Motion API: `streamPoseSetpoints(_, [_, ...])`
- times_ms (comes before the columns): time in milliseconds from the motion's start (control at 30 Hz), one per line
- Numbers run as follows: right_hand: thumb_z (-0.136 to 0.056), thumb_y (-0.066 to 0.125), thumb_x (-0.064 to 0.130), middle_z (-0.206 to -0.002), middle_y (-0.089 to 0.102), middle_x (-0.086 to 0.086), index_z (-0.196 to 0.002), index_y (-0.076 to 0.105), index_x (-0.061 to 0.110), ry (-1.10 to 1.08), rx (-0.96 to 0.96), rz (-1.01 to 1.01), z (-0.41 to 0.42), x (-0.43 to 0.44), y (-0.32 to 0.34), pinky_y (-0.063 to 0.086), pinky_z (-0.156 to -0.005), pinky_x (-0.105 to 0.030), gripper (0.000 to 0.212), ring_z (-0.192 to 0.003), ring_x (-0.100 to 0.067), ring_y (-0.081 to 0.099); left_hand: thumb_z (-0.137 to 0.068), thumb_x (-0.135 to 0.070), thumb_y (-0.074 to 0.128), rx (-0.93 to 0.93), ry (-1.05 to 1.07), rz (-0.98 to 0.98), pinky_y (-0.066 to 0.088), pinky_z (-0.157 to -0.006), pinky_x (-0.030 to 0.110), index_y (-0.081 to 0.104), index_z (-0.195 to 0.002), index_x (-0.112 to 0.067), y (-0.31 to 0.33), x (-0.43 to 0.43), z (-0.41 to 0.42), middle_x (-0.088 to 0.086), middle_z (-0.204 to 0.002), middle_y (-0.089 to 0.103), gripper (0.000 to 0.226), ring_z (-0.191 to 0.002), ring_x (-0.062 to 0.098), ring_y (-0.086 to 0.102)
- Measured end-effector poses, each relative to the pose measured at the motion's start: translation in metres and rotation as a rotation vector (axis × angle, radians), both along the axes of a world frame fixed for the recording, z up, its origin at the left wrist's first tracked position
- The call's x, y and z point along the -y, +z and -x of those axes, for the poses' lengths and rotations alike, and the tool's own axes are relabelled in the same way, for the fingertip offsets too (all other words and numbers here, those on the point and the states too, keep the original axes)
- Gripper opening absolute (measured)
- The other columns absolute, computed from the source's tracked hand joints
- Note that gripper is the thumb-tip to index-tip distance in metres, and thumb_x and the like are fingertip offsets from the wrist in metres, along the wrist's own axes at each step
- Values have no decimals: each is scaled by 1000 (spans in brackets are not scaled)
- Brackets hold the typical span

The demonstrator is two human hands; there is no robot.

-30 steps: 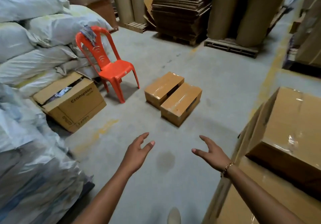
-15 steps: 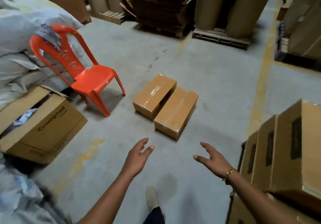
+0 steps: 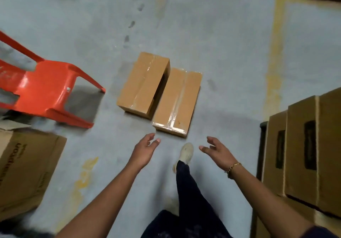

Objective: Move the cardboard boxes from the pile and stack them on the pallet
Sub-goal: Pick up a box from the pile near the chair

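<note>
1. We are holding the left hand (image 3: pixel 145 151) out above the floor (image 3: pixel 230 53), just short of the near ends of two taped boxes. Its fingers are slightly spread and loosely bent, gripping nothing.
2. We are holding the right hand (image 3: pixel 217 152) out at the same level, palm turned inward. Its fingers are spread and relaxed, thumb apart, gripping nothing. A bracelet (image 3: pixel 233 165) is sitting on the wrist.
3. The left box (image 3: pixel 143 84) and the right box (image 3: pixel 177 102) are lying flat on the floor, long sides just beside each other. The right box is lying nearer to us.
4. Our shoe (image 3: pixel 187 152) is standing between the hands, just short of the right box.
5. A stack of boxes (image 3: pixel 302 145) is standing at the right edge, well apart from the two on the floor.
6. An orange chair (image 3: pixel 46 90) is standing left of the left box, not touching it. A printed carton (image 3: pixel 25 169) is lying near the chair.
7. A yellow line (image 3: pixel 276 43) is running along the floor between the right box and the stack.
</note>
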State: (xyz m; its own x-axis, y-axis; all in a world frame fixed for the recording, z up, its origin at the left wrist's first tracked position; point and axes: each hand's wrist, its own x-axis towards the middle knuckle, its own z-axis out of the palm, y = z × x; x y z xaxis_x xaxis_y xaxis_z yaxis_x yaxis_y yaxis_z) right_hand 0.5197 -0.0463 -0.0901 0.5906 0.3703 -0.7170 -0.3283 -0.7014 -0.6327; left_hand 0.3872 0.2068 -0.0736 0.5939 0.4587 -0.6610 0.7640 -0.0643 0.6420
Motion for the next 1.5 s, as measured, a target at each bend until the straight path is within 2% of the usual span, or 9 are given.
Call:
streamPoseSetpoints(367, [-95,64,39,-150,48,-3,-149,43,18,-10,-197,221,-142,-111,-242,36,-91,-24,61,-122,-17,51,-101,-46,55,-271,-46,1,36,-100,29,50,-145,-21,-234,-122,-155,4,-149,51,51,-133,23,49])
streamPoseSetpoints(500, [-95,63,43,-147,50,-6,-150,41,15,-93,-215,265,-176,-139,-351,35,-94,-26,66,-132,-23,49,-99,-51,55,-303,-69,7,33,-105,30,45,-150,-18,-346,-158,-203,5,-154,46,61,-139,24,45])
streamPoseSetpoints(667, [-92,60,52,-148,50,-7,-153,33,16,-262,-297,286,-173,-152,-470,41,-97,-32,75,-128,-27,53,-92,-61,60,-361,-2,77,33,-111,36,30,-158,-22,-462,-178,-221,3,-160,38,82,-143,24,40])
streamPoseSetpoints(800, [-80,67,60,-136,59,-5,-145,42,16,-378,-381,207,-154,-157,-522,50,-91,-35,82,-110,-21,60,-66,-83,64,-404,-1,120,37,-114,44,33,-156,-26,-519,-188,-214,1,-154,46,112,-138,25,46])
streamPoseSetpoints(867, [-69,71,70,-132,61,1,-144,44,21,-414,-407,155,-149,-159,-533,50,-99,-39,93,-111,-17,60,-74,-78,66,-403,-8,136,39,-112,43,37,-154,-27,-533,-189,-213,-2,-148,52,99,-132,23,50])
streamPoseSetpoints(933, [-60,72,77,-123,64,7,-143,45,25,-461,-413,113,-148,-161,-532,49,-101,-38,102,-107,-9,61,-85,-67,65,-389,-32,140,40,-106,36,41,-150,-28,-538,-188,-212,-3,-142,55,79,-123,19,52])
streamPoseSetpoints(1133, [-75,71,58,-117,67,11,-132,52,32,-644,-322,4,-156,-163,-465,55,-92,-35,65,-106,-9,64,-90,-60,64,-252,-54,29,35,-101,28,43,-149,-24,-476,-179,-229,-12,-129,52,73,-122,10,48])
streamPoseSetpoints(1267, [-83,73,51,-112,69,10,-124,58,32,-733,-280,-9,-177,-156,-376,54,-74,-29,48,-96,-6,66,-89,-62,65,-198,-72,-36,38,-99,28,54,-141,-22,-388,-165,-254,-14,-123,57,67,-122,10,53])
streamPoseSetpoints(1500, [-79,74,62,-109,71,8,-108,62,38,-802,-192,-18,-185,-106,-167,59,-76,-40,39,-99,-15,67,-85,-70,64,-96,-217,-58,42,-95,29,55,-139,-21,-179,-126,-292,-10,-126,62,73,-118,14,57])
